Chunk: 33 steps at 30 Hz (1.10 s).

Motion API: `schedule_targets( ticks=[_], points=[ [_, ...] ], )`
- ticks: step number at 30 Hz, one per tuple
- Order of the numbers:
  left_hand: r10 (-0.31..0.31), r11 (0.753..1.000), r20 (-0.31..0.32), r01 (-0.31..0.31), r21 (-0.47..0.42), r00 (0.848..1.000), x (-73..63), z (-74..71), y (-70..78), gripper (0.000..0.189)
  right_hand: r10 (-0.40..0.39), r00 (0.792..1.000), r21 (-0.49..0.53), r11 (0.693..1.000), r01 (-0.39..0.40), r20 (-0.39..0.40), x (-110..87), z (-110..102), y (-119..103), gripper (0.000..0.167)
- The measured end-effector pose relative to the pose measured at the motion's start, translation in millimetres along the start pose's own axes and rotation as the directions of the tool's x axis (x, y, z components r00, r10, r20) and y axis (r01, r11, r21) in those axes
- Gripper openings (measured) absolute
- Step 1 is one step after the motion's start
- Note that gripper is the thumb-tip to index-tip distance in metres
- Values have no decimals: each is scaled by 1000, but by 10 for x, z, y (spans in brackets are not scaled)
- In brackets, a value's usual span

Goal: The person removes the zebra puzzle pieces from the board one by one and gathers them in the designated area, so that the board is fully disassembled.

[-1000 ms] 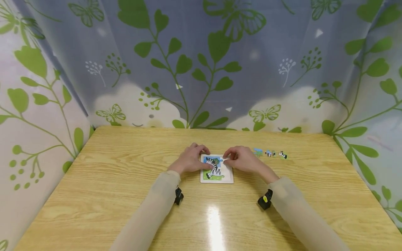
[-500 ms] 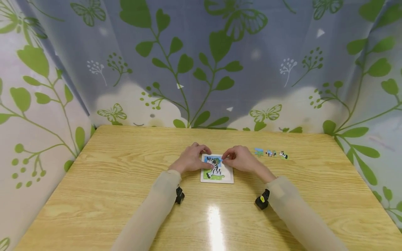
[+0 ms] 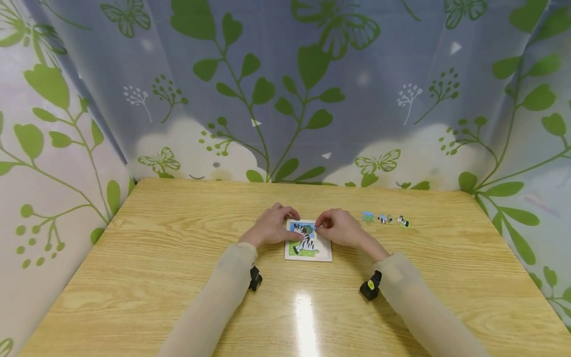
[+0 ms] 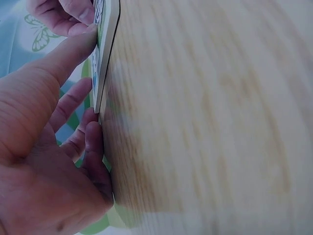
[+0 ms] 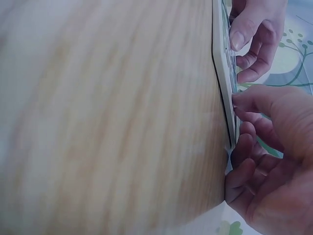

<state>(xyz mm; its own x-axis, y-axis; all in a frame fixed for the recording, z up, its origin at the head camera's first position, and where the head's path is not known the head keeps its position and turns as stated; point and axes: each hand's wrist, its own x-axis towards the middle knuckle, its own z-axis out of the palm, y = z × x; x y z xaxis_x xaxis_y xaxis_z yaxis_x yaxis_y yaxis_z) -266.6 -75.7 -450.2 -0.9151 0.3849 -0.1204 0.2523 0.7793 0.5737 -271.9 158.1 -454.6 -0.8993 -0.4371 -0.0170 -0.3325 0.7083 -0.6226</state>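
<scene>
A small jigsaw puzzle board (image 3: 324, 254) with a white rim and a zebra picture lies on the table. My left hand (image 3: 271, 225) is at its left side, the thumb resting on the picture and the fingers spread by the far left corner. From the right, my right hand (image 3: 341, 227) pinches a puzzle piece between thumb and index finger at the picture's upper right; the fingertips mostly cover it. The picture's right part shows bare white backing. In the right wrist view, the thumb and fingertips are low against the board's face (image 5: 224, 73).
Three loose puzzle pieces lie in a row right of the board: a blue and green one (image 3: 368, 216), a mixed-colour one (image 3: 384, 218) and a black and white one (image 3: 403, 221). A patterned curtain (image 3: 285, 99) stands behind the wooden table (image 3: 156, 258).
My right hand has shifted slightly left with the puzzle piece, closing the gap to the picture's upper right. The left hand has stayed in place.
</scene>
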Motion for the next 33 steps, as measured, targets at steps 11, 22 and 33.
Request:
schedule_targets(
  ticks=[11, 22, 33],
  points=[
    [-5, 1000, -9, 5, -7, 1000, 1, -14, 11, 52, 66, 998, 86, 994, -67, 17, -18, -10, -31, 8],
    [7, 1000, -9, -7, 14, 1000, -30, -6, 22, 36, 81, 997, 97, 992, -82, 11, -27, -2, -20, 12],
    [-27, 1000, -1, 27, -8, 1000, -32, -13, 42, 34, 112, 994, 77, 991, -111, -4, -18, 18, -27, 16]
  ],
)
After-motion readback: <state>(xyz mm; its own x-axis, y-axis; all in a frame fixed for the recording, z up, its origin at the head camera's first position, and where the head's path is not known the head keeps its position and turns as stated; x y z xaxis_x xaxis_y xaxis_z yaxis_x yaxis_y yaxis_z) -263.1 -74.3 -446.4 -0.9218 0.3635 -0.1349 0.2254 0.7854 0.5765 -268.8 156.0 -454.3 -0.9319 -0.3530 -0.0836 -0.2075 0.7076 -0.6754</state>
